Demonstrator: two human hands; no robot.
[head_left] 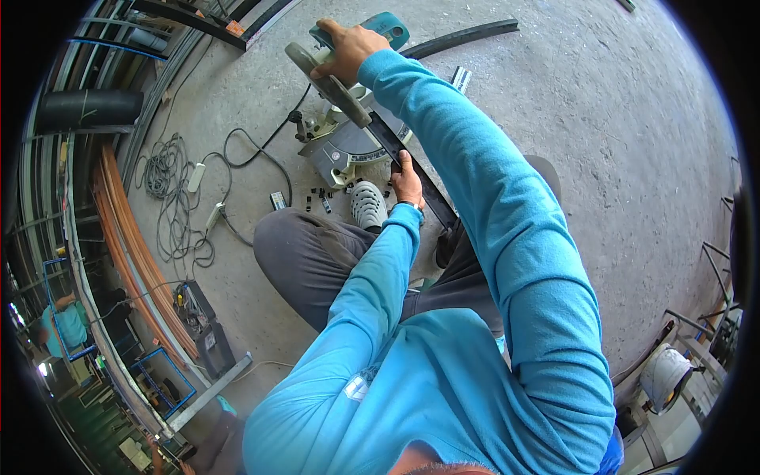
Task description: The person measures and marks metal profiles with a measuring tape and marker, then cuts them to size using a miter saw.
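Observation:
My right hand (pixel 348 52) is closed around the handle of a teal and grey miter saw (pixel 385 30). The saw's round blade guard (pixel 317 75) is seen edge-on just below that hand. My left hand (pixel 407 182) grips a long black metal bar (pixel 431 194), with the thumb along its top. The bar lies across the saw's base (pixel 356 142) and reaches back toward my legs. Part of it is hidden behind my right sleeve. Several small black cut pieces (pixel 323 194) are scattered on the floor beside my grey clog (pixel 368 206).
A tangled grey cable (pixel 165 170) and white power strips (pixel 196 177) lie on the left. Metal profiles and copper-coloured lengths (pixel 127 229) line the left side, near a dark toolbox (pixel 207 332). Behind the saw lies a black strip (pixel 467 37). A white bucket-like container (pixel 665 376) stands lower right.

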